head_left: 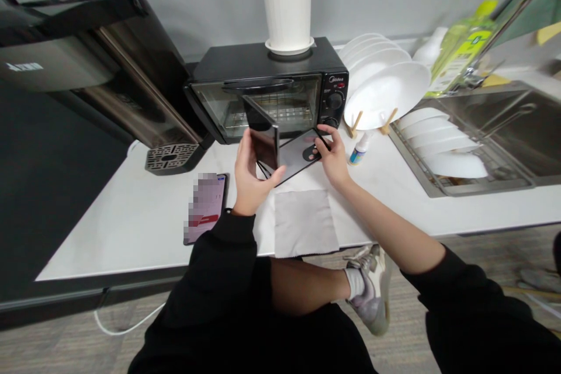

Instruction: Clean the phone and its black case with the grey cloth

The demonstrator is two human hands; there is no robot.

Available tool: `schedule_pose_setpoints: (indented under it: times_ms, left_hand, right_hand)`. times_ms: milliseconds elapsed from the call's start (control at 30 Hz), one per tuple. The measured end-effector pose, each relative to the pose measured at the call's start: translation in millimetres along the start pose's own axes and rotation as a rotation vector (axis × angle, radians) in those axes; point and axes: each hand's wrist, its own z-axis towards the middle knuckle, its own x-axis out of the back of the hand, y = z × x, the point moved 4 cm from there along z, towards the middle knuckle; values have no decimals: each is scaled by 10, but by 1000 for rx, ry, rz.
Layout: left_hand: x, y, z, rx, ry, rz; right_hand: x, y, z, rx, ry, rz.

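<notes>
A black foldable phone [284, 149] is held half open above the white counter [131, 216], in front of the toaster oven [267, 90]. My left hand [249, 178] grips its upright left half, fingers wrapped round the edge. My right hand [335, 155] pinches the flatter right half, whose back with the camera ring faces up. A grey cloth [304, 222] lies flat on the counter just below the phone.
A second phone [205, 207] lies screen up left of the cloth. A coffee machine [109, 70] stands at the left. White plates [385, 90] sit in a rack, a small bottle [360, 149] beside it, and a sink [495, 128] with dishes at the right.
</notes>
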Motion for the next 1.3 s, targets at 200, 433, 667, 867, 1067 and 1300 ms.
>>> schedule_pose_setpoints:
  times_ms: [200,433,667,867,1067,1300]
  left_hand:
    - [94,-128,52,107,90,-314]
    - [-29,-287,-16,237,-218,189]
    - [-178,-265,-85,230,-498,348]
    - [-241,-351,-74,196,-598,276]
    - [-321,-470,-37,170,-711,238]
    - [-380,-524,-43,200,-793,256]
  right_hand:
    - [50,-34,13,-120,-15,121]
    - [66,-327,-29,-186,-171,224]
    - [12,-385,-72,-201,-235,255]
    - [-17,-326,-71,-218,-242,235]
    - [-61,-302,-78,-238,-245,206]
    - [-102,-233,-72,-226,-273,189]
